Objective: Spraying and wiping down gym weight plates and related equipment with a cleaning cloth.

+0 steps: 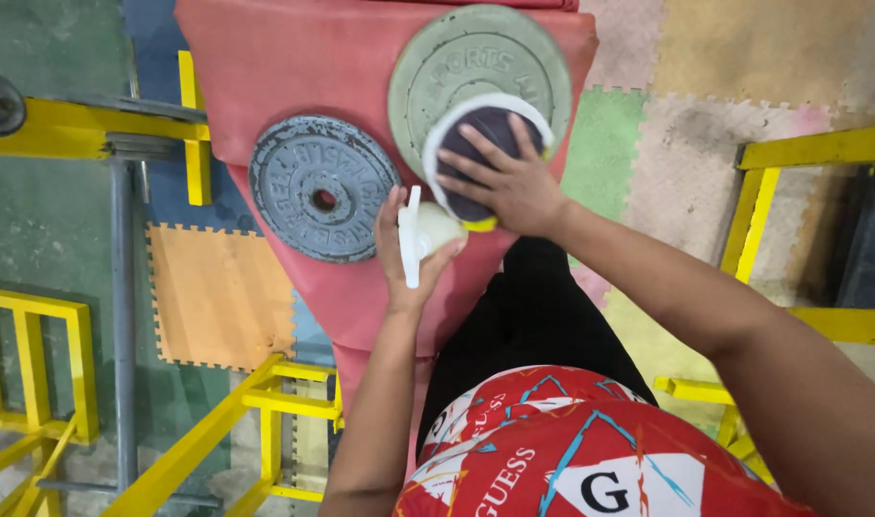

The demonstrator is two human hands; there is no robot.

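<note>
While the right hand (514, 187) presses a dark cloth pad with a white rim (485, 144) flat onto the green weight plate (466, 67), upper centre of the frame, its fingers (476, 168) lie spread wide over the pad. The left hand (404, 254), just below and left of it, is closed around a white spray bottle (423, 235), nozzle pointing up. A grey weight plate (322, 187) lies left of the bottle, apart from the green one. Both plates rest on a red padded bench (284, 67) that narrows toward the person. Yellow metal frames (35, 354) stand at lower left and right edge; coloured foam floor mats (217, 297) lie beneath.
</note>
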